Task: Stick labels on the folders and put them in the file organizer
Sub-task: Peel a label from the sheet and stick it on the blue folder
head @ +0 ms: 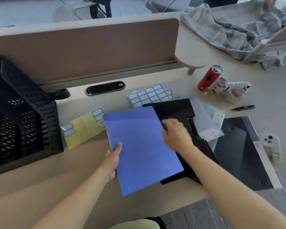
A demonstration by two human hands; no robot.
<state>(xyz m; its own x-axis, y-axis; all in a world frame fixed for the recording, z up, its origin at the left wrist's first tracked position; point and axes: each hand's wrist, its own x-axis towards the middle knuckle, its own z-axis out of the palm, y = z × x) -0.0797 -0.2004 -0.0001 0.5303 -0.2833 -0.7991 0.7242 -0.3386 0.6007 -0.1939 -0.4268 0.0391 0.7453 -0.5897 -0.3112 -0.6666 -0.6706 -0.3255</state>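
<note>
A blue folder (142,149) lies closed in the middle of the desk, partly over a black folder (176,109). My left hand (113,160) grips the blue folder's left edge, thumb on top. My right hand (176,134) is blurred at the blue folder's right edge, over the black folder; its fingers look curled and whether it holds anything is unclear. A sheet of blue-bordered labels (149,95) lies behind the folders. A yellow backing sheet (82,128) with few labels left lies to the left. The black mesh file organizer (23,113) stands at far left.
A red can (209,77), white controllers (234,92) and a black clip (243,107) sit at the right. Clear A4 sleeves (209,119) lie beside the black folder. A brown partition (89,50) closes the back. Grey cloth (238,30) is piled at far right.
</note>
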